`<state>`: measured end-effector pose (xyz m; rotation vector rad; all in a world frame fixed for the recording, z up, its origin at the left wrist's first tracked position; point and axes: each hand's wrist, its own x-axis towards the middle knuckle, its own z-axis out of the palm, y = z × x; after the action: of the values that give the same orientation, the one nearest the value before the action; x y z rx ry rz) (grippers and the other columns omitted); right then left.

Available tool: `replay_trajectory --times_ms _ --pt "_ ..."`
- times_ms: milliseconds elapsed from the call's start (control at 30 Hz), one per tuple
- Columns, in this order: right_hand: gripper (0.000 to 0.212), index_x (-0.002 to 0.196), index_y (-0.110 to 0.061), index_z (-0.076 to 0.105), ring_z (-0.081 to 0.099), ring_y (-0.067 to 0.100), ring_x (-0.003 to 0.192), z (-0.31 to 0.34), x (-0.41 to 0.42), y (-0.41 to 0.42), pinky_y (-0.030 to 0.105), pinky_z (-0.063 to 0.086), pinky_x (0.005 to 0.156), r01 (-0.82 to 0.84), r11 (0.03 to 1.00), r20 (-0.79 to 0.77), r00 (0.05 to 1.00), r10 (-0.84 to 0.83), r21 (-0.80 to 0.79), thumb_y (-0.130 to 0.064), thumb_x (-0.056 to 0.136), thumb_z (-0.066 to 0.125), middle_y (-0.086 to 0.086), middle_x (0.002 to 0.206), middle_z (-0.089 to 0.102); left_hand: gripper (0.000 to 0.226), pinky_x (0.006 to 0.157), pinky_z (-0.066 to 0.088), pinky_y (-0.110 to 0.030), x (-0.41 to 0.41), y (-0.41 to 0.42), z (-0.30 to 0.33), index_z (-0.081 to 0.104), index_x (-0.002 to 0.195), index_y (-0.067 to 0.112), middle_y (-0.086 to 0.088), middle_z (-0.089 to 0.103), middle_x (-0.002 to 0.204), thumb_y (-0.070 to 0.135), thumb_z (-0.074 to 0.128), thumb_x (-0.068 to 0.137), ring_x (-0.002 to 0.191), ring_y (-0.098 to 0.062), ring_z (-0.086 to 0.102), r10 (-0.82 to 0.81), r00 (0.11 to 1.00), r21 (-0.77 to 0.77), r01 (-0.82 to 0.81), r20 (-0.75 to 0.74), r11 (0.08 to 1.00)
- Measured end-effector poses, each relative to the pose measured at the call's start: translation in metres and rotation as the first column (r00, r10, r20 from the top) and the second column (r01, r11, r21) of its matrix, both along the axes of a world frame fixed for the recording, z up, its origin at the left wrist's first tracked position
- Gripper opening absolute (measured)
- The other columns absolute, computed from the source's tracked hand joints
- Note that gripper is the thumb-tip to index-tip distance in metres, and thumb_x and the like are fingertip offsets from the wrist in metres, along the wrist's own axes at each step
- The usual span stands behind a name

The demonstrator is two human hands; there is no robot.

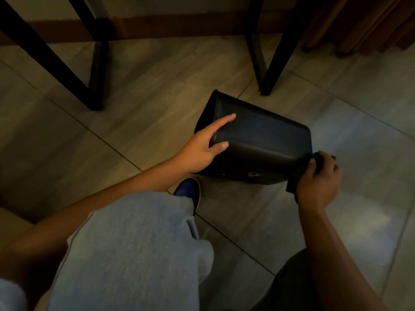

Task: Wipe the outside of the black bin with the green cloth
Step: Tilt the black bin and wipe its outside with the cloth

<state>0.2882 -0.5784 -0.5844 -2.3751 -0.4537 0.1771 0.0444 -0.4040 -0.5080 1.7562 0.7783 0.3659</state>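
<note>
Black bin [258,140] on its side, long axis left-right, left hand [199,151] grip spread open on it, right hand [318,182] grip clenching green cloth [296,176]

Grey floor tiles [157,104] fill the scene. Black table legs [96,70] stand at far left and far right, a wooden skirting board [170,28] behind them.

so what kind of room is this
Probably an indoor living or dining area, though the light is dim. The floor is large tiles, black metal furniture legs stand on it by a wall with a brown skirting board, and the black bin lies tipped over on the floor.
</note>
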Motion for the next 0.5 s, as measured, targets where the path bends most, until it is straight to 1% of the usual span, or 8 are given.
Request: replay_trajectory --times_ms 67,167,233,300,367,400,467,500 --pt "0.036 0.143 -0.027 0.056 0.057 0.033 0.127 0.002 -0.002 0.003 0.043 0.045 0.105 0.019 1.0 0.021 1.0 -0.019 0.018 -0.034 0.107 0.051 0.014 0.144 0.052 0.06 0.117 0.028 -0.015 0.011 0.011 0.015 0.036 0.154 0.017 0.008 0.04 0.154 0.004 0.057 0.099 0.135 0.014 0.038 -0.003 1.0 0.092 0.002 0.007 0.996" --pt "0.036 0.142 -0.027 0.056 0.058 0.029 0.126 0.012 -0.005 0.006 0.035 0.043 0.103 0.027 0.997 0.046 0.999 -0.03 0.075 -0.033 0.107 0.052 0.011 0.142 0.053 0.056 0.12 0.026 -0.018 0.039 0.032 0.045 0.04 0.151 0.019 0.004 0.042 0.155 0.007 0.057 0.099 0.143 -0.003 0.035 -0.046 0.999 0.186 0.044 0.009 0.982" --pt "0.037 0.143 -0.026 0.056 0.058 0.027 0.125 0.02 -0.009 0.007 0.029 0.042 0.101 0.011 0.993 0.054 0.998 -0.018 0.118 -0.034 0.107 0.053 0.011 0.141 0.053 0.049 0.106 0.038 -0.015 0.058 0.04 0.054 0.047 0.146 0.028 -0.001 0.052 0.148 0.013 0.057 0.1 0.128 -0.009 0.048 -0.053 0.997 0.234 0.065 -0.057 0.97" --pt "0.038 0.144 -0.025 0.056 0.057 0.025 0.123 0.026 -0.017 0.007 0.029 0.042 0.102 -0.02 0.99 0.048 0.999 0.013 0.142 -0.034 0.107 0.053 0.012 0.141 0.054 0.043 0.09 0.051 -0.032 0.071 0.043 0.052 0.052 0.137 0.04 -0.018 0.061 0.134 0.02 0.056 0.1 0.105 -0.023 0.058 -0.04 0.99 0.231 0.07 -0.132 0.971" --pt "0.038 0.143 -0.024 0.057 0.057 0.026 0.123 0.028 -0.025 0.009 0.033 0.045 0.104 -0.048 0.988 0.038 0.998 0.042 0.149 -0.033 0.106 0.054 0.013 0.14 0.055 0.04 0.093 0.053 -0.049 0.082 0.04 0.051 0.054 0.134 0.042 -0.024 0.063 0.128 0.021 0.057 0.1 0.103 -0.033 0.063 -0.043 0.983 0.203 0.079 -0.179 0.976" --pt "0.038 0.143 -0.023 0.058 0.058 0.027 0.123 0.027 -0.028 0.01 0.033 0.044 0.104 -0.062 0.987 0.038 0.998 0.057 0.145 -0.033 0.106 0.054 0.013 0.139 0.055 0.04 0.097 0.051 -0.05 0.087 0.038 0.052 0.054 0.135 0.04 -0.021 0.063 0.128 0.022 0.058 0.099 0.108 -0.035 0.064 -0.054 0.979 0.196 0.093 -0.197 0.976" --pt "0.037 0.141 -0.022 0.06 0.058 0.028 0.122 0.025 -0.032 0.011 0.028 0.04 0.101 -0.088 0.988 0.043 0.996 0.084 0.129 -0.032 0.106 0.054 0.013 0.138 0.056 0.051 0.102 0.052 -0.037 0.096 0.037 0.058 0.047 0.145 0.034 -0.01 0.058 0.138 0.024 0.062 0.098 0.121 -0.024 0.06 -0.105 0.971 0.176 0.144 -0.216 0.974" --pt "0.036 0.14 -0.021 0.061 0.058 0.027 0.122 0.024 -0.033 0.011 0.026 0.039 0.099 -0.095 0.988 0.04 0.995 0.09 0.125 -0.031 0.106 0.054 0.013 0.137 0.057 0.06 0.105 0.047 -0.022 0.096 0.036 0.061 0.04 0.151 0.032 -0.004 0.05 0.148 0.025 0.065 0.097 0.13 -0.013 0.052 -0.167 0.96 0.153 0.204 -0.224 0.967"
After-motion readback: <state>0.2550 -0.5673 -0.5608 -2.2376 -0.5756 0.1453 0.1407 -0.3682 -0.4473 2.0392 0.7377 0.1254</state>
